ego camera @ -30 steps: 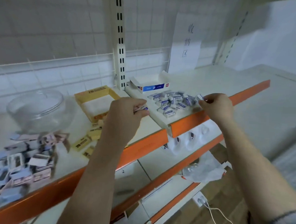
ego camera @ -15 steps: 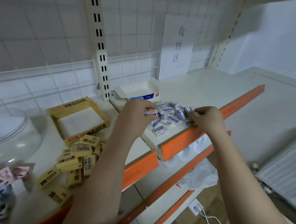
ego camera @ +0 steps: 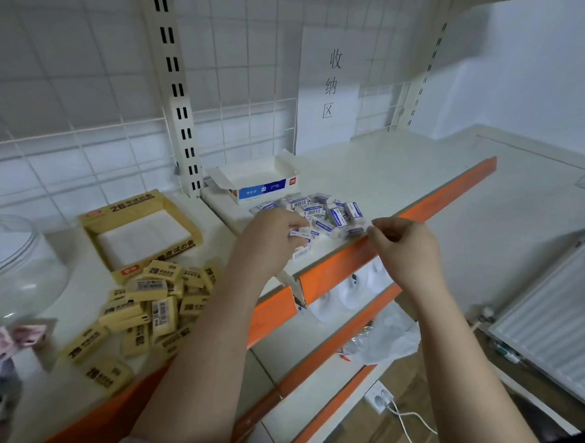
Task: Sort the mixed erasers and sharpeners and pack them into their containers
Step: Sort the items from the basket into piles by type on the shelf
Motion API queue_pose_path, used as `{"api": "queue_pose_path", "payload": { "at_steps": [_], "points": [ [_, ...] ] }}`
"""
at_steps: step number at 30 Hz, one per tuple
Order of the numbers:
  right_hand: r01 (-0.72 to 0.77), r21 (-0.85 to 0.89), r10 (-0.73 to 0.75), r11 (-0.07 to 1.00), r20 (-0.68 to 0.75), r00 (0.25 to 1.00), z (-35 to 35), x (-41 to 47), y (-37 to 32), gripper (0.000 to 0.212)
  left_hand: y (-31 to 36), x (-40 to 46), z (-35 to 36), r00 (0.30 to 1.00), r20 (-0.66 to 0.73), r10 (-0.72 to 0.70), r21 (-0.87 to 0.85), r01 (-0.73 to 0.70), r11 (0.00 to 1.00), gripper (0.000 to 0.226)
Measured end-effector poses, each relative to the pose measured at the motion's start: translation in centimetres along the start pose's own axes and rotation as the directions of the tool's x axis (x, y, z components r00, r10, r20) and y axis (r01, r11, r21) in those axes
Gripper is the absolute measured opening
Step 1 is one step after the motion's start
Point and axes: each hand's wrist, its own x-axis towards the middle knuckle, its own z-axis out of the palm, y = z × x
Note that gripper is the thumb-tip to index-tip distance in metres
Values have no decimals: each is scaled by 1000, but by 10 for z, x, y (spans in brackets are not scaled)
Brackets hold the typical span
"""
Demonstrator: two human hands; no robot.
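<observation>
Left hand [ego camera: 266, 240]: fingers curled round white erasers at the near edge of the white eraser pile [ego camera: 322, 212].
Right hand [ego camera: 405, 247]: fingertips pinched together at the pile's right end; what they hold is unclear.
Yellow erasers [ego camera: 151, 308]: heaped before the yellow box [ego camera: 138, 233], far left.
White box [ego camera: 259, 182]: open behind the pile.
Shelf [ego camera: 388, 172]: white, orange-edged, wire grid behind.

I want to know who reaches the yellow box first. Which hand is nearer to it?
Left. The left hand is just to the right of the yellow box; the right hand is farther right, past the white erasers.
</observation>
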Motion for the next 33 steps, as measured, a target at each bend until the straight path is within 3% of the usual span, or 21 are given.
{"api": "queue_pose_path", "payload": {
  "at_steps": [8, 17, 27, 33],
  "points": [
    [153, -37, -147, 988, 140, 979, -18, -64, -16, 41, -4, -75, -60, 977, -214, -25, 103, 48, 994, 34],
    [316, 117, -337, 942, 365, 868, 9, -155, -77, 44, -38, -201, -142, 896, -352, -269, 162, 341, 926, 44],
    [529, 260, -586, 808, 454, 671, 94, -253, -180, 43, -112, -335, -243, 720, -533, -444, 144, 595, 791, 44],
    [543, 313, -625, 779, 450, 638, 167, -316, -252, 41, -181, -392, -313, 699, -574, -426, 185, 617, 765, 42]
  ]
}}
